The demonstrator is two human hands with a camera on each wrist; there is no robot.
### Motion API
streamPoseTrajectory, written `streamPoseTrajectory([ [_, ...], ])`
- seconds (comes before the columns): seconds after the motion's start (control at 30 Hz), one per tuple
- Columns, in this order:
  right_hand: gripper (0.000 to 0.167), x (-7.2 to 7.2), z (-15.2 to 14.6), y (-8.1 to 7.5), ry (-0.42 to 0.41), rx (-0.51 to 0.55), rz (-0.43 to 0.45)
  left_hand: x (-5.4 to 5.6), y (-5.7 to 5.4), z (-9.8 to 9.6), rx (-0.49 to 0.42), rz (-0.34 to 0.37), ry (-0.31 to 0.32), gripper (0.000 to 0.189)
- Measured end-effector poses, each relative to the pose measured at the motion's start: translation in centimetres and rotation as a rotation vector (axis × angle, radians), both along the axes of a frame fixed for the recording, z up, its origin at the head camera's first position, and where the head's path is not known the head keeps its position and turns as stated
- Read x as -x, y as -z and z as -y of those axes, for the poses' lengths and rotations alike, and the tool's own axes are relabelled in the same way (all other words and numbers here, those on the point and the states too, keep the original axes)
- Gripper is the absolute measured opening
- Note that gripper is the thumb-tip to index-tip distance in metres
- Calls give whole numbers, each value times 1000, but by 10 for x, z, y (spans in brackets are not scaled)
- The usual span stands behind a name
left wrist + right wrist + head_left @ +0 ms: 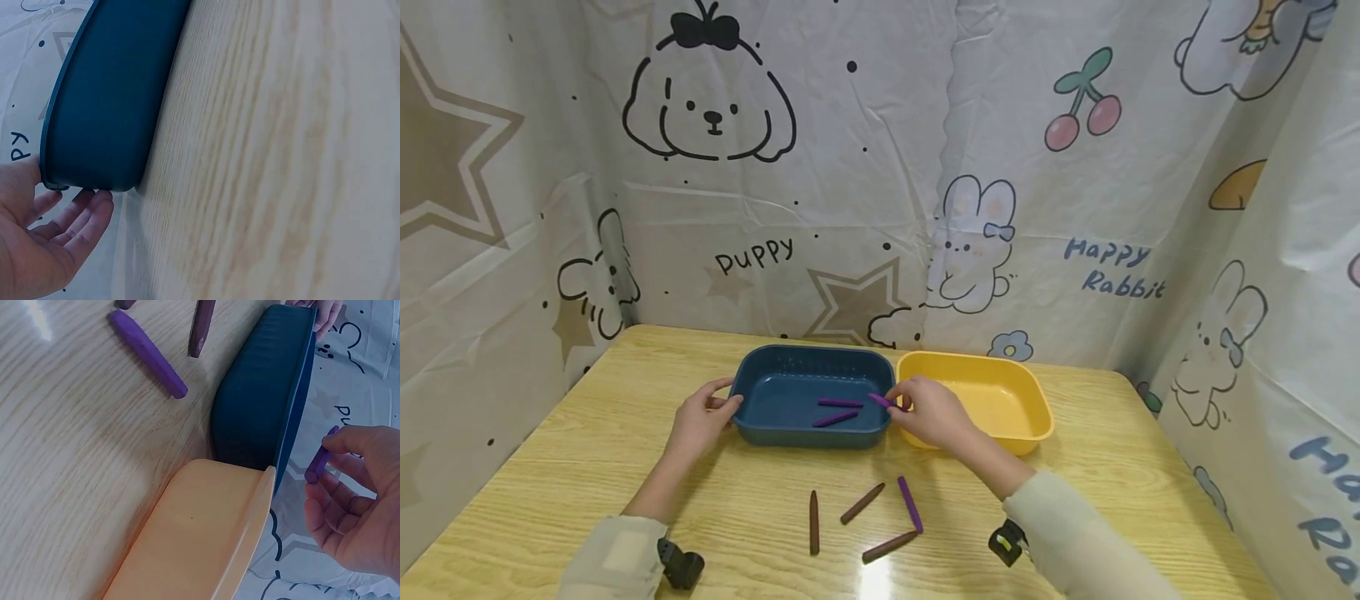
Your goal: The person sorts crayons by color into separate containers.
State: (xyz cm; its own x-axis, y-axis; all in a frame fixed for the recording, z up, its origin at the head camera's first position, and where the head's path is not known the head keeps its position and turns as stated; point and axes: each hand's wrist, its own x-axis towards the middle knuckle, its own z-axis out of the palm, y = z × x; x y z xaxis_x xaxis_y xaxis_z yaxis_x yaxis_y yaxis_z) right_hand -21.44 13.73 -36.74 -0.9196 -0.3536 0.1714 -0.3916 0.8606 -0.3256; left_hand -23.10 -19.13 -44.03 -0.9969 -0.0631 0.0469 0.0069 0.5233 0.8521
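Observation:
Between thumb and fingers, my right hand (934, 411) pinches a purple crayon (322, 456), held over the right end of a dark blue plastic bin (812, 437). Two more purple crayons (837, 419) lie on that bin's floor. At the bin's left end, my left hand (698, 417) holds the rim, its thumb at the edge and its fingers against the outer wall (106, 106). On the table in front lie another purple crayon (910, 505) and three brown crayons, one of them upright in the head view (814, 523).
A yellow plastic bin (1037, 408) stands against the blue bin's right side, partly behind my right forearm. Both sit toward the back of the wood-grain table (760, 508). A printed cloth (865, 167) hangs behind and along both sides.

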Motion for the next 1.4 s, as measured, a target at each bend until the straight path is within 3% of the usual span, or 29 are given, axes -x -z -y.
streamPoseTrajectory([
  [0.5,15,17,13,2,-59,-33,10,0,0,0,-9,6,-4,48],
  [0.9,15,28,28,8,-120,-68,-30,-1,-2,-1,-14,6,-1,48],
  [1.4,15,35,46,14,-111,-135,-43,-1,-1,-1,-26,-6,-6,48],
])
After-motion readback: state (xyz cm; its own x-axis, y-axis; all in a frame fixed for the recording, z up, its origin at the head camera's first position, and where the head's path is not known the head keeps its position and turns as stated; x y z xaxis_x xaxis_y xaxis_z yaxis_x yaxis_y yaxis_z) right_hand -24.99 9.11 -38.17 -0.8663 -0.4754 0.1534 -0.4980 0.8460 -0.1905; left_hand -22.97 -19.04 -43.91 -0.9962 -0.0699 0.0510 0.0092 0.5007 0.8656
